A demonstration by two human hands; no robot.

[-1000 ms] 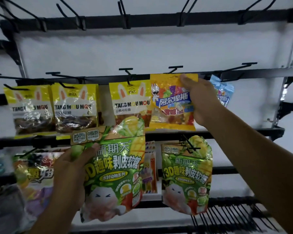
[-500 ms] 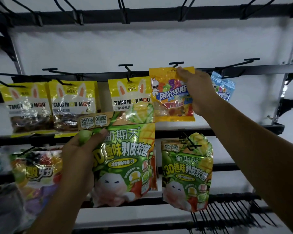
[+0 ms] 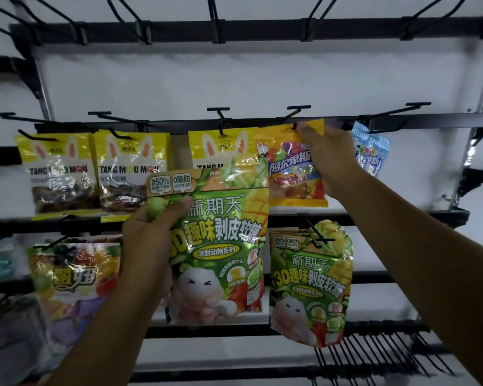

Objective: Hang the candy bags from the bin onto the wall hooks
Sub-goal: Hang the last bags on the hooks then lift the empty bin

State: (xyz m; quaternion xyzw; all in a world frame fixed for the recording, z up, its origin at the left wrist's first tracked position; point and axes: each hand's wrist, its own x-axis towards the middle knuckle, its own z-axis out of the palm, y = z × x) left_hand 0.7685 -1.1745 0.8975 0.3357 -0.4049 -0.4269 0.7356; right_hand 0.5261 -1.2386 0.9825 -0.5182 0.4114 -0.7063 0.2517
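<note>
While the right hand (image 3: 329, 160) reaches up to the middle rail (image 3: 418, 122), its thumb and fingers pinch the upper right part of the orange candy bag (image 3: 290, 176). The thumb tip sits at the bag's top strip, just beneath a black wire hook (image 3: 297, 112). The top edge of the bag touches that hook's wire, but I cannot tell whether the hanging hole is threaded on it. The bag spreads flat to the left of and below the hand, and the hand hides its right edge.

Lower and nearer the camera, the left hand (image 3: 148, 240) grips the green candy bag (image 3: 221, 246) by its left edge. The thumb is pressed across the front under the printed top strip and the fingers are curled behind. This bag is held upright in front of the rack. It covers the lower part of a yellow rabbit bag (image 3: 221, 146) and overlaps the left side of the orange candy bag.

Just to the right of the right hand, a small blue bag (image 3: 370, 151) hangs from the next hook on the same rail. Beneath the right forearm, a second green bag (image 3: 310, 282) hangs from a hook on the lower rail. Further left, two more rabbit bags (image 3: 95, 174) hang side by side, and below them hangs a multicoloured fruit bag (image 3: 73, 277). A top rail (image 3: 262, 30) with black hooks crosses the white wall (image 3: 234, 79) above.
</note>
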